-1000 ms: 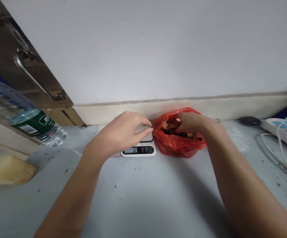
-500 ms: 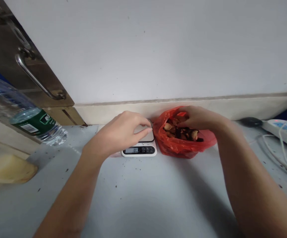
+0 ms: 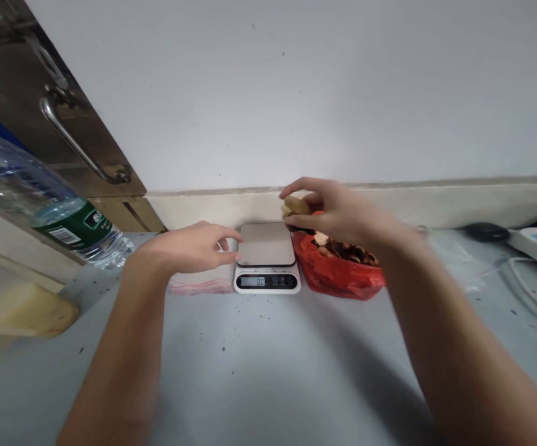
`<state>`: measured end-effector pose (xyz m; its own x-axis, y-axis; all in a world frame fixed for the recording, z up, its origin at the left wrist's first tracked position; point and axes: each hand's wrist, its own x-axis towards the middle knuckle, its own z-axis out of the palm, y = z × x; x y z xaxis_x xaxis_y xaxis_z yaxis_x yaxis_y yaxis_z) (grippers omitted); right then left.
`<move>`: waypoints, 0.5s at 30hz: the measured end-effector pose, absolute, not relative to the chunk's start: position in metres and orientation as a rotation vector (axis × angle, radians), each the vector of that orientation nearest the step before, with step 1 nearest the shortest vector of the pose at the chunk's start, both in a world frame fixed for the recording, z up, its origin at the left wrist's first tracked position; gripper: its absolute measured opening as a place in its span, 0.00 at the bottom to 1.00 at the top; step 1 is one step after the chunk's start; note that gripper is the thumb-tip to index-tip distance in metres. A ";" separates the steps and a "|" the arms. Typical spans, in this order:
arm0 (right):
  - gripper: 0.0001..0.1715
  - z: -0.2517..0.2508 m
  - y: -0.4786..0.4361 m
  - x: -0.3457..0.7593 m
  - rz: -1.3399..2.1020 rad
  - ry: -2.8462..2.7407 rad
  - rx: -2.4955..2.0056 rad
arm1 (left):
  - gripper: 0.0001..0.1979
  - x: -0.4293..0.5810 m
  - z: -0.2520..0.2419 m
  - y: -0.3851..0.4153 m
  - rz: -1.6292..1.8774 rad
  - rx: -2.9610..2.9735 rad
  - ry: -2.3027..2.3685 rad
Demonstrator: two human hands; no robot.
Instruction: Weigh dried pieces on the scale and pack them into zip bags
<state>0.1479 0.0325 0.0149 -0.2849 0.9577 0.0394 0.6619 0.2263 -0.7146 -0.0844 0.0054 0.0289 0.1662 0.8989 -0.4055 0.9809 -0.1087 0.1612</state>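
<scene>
Near the far edge of the surface (image 3: 259,371), a scale (image 3: 267,259) reads 0.0, its plate now in full view after the left hand (image 3: 191,248) shifts leftward, fingers parted, nothing visible between them. Beside the scale's right edge, a red bag (image 3: 340,277) holds dried brown pieces (image 3: 345,251). Farther back, the right hand (image 3: 331,207), lifted from the bag, pinches a pale brown piece (image 3: 296,206) near the scale's far right corner, above the surface.

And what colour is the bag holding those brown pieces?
The bag is red, best seen in the head view.
</scene>
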 end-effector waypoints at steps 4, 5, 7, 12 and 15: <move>0.21 -0.013 0.042 0.110 0.981 -2.027 -1.423 | 0.30 -0.087 0.021 0.011 -0.328 2.015 1.784; 0.22 -0.020 0.045 0.104 0.971 -2.056 -1.441 | 0.29 -0.087 0.018 0.013 -0.340 2.016 1.780; 0.23 -0.029 0.048 0.098 0.897 -2.129 -1.490 | 0.29 -0.086 0.014 0.015 -0.379 2.031 1.777; 0.35 -0.035 0.048 0.099 0.772 -2.200 -1.559 | 0.30 -0.080 0.010 0.017 -0.441 2.033 1.759; 0.39 -0.032 0.046 0.101 0.752 -2.250 -1.550 | 0.32 -0.078 0.008 0.018 -0.461 2.002 1.747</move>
<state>0.1013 0.0455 -0.0323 -0.3690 0.9284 -0.0432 0.7677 0.2783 -0.5773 -0.0781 0.0181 0.0080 0.1460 0.8414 -0.5204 0.9886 -0.1044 0.1086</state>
